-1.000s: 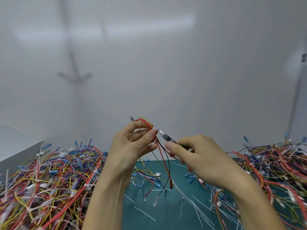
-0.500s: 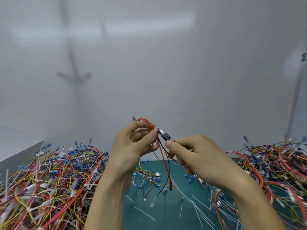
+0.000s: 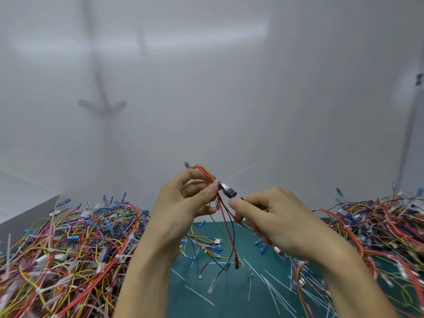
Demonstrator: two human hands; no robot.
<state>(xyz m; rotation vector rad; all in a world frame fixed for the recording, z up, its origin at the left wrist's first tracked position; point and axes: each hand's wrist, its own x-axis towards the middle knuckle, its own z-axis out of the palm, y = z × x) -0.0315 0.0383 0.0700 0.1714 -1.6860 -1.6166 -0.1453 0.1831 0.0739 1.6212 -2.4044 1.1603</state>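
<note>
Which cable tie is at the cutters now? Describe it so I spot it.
Above the green mat, the left hand pinches a small wire bundle. The white cable tie wraps it beside the cutters in the right hand. Unlike the cut tails on the mat, its tail juts up-right in mid-air.

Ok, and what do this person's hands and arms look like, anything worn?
Nothing worn shows. The left hand and right hand are bare: no gloves, rings or tape. The forearms are bare down to the picture's lower edge, with no sleeves, watch or bands in view.
</note>
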